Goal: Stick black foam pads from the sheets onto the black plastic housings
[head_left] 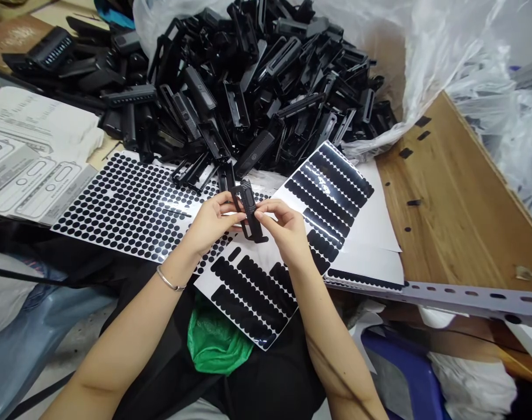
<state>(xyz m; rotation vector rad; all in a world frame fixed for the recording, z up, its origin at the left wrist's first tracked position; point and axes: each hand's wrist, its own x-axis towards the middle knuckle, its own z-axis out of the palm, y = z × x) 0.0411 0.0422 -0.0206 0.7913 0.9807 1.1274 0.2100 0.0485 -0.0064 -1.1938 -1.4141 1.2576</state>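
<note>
Between my two hands is a black plastic casing (pixel 249 211), long and narrow with an open frame along one side. My left hand (pixel 213 221) is closed on its left edge. The fingertips of my right hand (pixel 286 224) pinch its right side; whether a sticker is between them I cannot make out. Below lies a sheet of black oblong stickers (pixel 257 297), reaching up to the right under my right hand. A sheet of round black stickers (pixel 130 204) lies to the left, partly under my left forearm.
A large heap of black plastic casings (pixel 257 87) fills the back, spilling from a clear plastic bag (pixel 427 76). Printed papers (pixel 34 146) lie at the left. A wooden board (pixel 450 198) with a raised edge is at the right. A green bag (pixel 217 341) hangs at my lap.
</note>
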